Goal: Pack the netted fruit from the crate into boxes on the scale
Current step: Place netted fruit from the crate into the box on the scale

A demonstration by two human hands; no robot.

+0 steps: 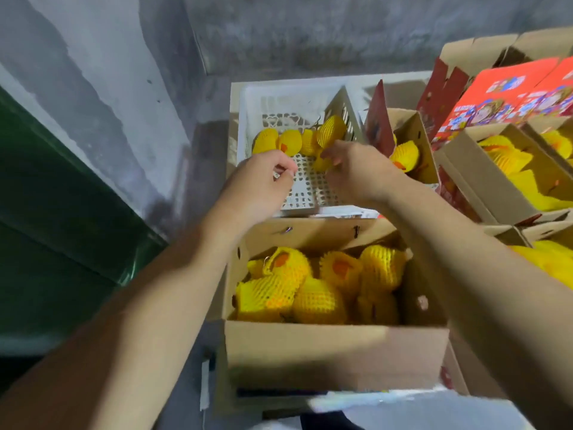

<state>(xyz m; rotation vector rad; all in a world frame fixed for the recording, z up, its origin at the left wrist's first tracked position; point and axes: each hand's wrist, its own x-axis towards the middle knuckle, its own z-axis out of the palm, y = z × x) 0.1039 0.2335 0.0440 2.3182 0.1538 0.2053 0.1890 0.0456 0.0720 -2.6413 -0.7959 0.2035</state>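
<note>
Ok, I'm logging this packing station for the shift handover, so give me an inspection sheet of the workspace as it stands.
Surface: grey concrete floor, worn and stained; scale not clearly visible.
Job's things: white crate nearly empty, a few netted fruit at its far end; near box open and well filled.
Clutter: more open boxes of fruit at right, red printed cartons behind.
Grips: left hand curled over the crate, seemingly empty; right hand touching a fruit, hold unclear.
Cables: nothing seen.
Surroundings: concrete wall; green panel at left.

Yellow-netted fruit (313, 141) in white crate (248, 119), box (335, 358) filled
</note>
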